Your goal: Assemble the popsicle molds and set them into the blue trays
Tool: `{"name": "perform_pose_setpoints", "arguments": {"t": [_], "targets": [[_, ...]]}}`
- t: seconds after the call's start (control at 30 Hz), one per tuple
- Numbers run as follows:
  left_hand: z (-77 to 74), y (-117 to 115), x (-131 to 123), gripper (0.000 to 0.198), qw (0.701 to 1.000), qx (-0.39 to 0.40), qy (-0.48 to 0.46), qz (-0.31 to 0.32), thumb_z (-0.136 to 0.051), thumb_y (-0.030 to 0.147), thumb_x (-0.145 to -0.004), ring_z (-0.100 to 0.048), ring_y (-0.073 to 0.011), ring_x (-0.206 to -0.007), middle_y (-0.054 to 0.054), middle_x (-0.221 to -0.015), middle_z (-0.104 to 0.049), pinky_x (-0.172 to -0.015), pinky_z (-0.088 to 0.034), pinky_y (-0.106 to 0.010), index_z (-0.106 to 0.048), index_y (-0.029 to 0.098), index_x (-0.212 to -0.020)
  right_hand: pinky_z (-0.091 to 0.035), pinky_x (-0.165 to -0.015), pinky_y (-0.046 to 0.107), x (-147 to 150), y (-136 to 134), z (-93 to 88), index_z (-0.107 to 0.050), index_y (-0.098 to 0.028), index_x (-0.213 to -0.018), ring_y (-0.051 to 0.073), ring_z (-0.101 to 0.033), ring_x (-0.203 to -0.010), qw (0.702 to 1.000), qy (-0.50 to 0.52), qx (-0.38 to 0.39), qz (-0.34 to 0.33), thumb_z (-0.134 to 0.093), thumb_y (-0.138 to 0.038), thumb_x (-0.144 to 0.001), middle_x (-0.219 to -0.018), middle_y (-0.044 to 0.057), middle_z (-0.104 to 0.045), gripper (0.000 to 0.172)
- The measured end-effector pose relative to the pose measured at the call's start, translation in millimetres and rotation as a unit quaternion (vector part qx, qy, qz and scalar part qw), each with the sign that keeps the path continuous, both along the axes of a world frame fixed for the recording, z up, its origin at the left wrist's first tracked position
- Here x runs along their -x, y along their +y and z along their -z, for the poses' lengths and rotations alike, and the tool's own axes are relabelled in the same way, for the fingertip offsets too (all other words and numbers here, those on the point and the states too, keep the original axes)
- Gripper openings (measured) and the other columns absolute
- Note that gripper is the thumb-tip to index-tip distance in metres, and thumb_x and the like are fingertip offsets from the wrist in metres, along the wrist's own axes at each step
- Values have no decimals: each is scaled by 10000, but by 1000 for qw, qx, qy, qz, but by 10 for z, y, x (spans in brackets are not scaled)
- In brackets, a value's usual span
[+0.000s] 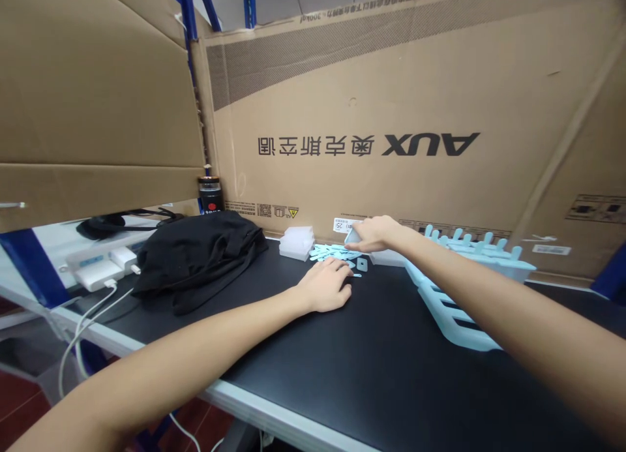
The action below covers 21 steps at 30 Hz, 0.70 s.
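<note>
My right hand (375, 234) is closed on a light-blue plastic piece (353, 237), its fingers pinching it above a pile of light-blue plastic sticks (330, 251). The piece's full shape is partly hidden. My left hand (325, 286) lies palm down on the black table, fingers loosely spread at the near edge of the pile. Just beyond its fingertips are a small light-blue square piece with a hole (362, 264) and one loose stick (357, 275). To the right, partly behind my right forearm, stand a light-blue popsicle mold (508, 264) with upright sticks and a slatted light-blue rack (443, 312).
White translucent boxes (296, 243) stand left of the pile; another translucent container (388, 258) lies right of it. A black cloth bag (200, 259), a white power strip (100, 267) with cables and a dark bottle (210, 194) are at left. Large cardboard (342, 80) walls the back.
</note>
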<state>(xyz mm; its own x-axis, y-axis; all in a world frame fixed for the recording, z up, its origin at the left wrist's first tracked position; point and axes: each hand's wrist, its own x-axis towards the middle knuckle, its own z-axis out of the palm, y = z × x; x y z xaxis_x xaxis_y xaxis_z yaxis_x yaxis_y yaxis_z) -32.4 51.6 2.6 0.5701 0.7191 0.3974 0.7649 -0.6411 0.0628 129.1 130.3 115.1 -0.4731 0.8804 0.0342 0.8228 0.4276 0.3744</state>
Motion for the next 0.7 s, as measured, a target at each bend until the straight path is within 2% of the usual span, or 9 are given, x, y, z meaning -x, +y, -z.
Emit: {"name": "perform_pose_setpoints", "arguments": {"t": [0.13,0.23,0.33,0.43,0.53,0.63,0.7], "targets": [[-37,-3,-11,390,1000,5,2,22,-431,383,-952,-454,-267,-1319,-68,-1381,-553,-1128,-366,-437,-558,199,-1273,-482,-848,488,-80,2,-17,-483,-147,-1378,381,-620,-1076,1000,28,9,-8,-415,-729,-841,-1234,202,-629,795],[-71,-7,-22,384,999,1,8,47,-439,390,-955,-448,-258,-1321,-51,-1387,-549,-1136,-351,-438,-548,216,-1280,-485,-852,495,-108,17,-38,-442,-160,-1408,380,-619,-1073,999,49,13,-12,-421,-732,-839,-1245,192,-624,807],[-94,-7,-28,358,998,-12,14,59,-450,392,-953,-485,-246,-1268,-54,-1332,-580,-1111,-374,-414,-570,213,-1239,-479,-877,500,-76,48,-66,-437,-151,-1413,383,-602,-1105,997,69,17,-28,-430,-686,-855,-1286,197,-596,773],[-107,22,-54,373,996,-28,30,76,-430,406,-964,-483,-240,-1267,-46,-1353,-570,-1114,-361,-408,-572,223,-1256,-461,-958,441,-117,76,-86,-342,-153,-1491,342,-541,-1219,993,87,34,-66,-462,-594,-867,-1423,171,-498,774],[-105,99,-124,421,994,-29,56,89,-398,412,-972,-415,-252,-1350,-38,-1465,-490,-1157,-294,-434,-542,244,-1330,-448,-993,383,-332,81,-59,-349,-144,-1499,312,-530,-1241,990,84,66,-88,-532,-543,-828,-1437,155,-490,802],[-95,180,-203,459,994,9,79,73,-371,420,-971,-352,-277,-1410,-52,-1523,-428,-1176,-231,-497,-520,261,-1375,-435,-990,441,-624,51,26,-406,-111,-1477,357,-557,-1186,993,60,77,-70,-564,-556,-796,-1328,200,-563,828],[-89,208,-230,476,994,42,83,59,-344,444,-974,-365,-282,-1403,-66,-1506,-450,-1175,-209,-529,-529,256,-1371,-426,-981,462,-776,19,110,-393,-108,-1492,370,-565,-1158,994,42,81,-60,-539,-589,-806,-1271,216,-582,851]]}}
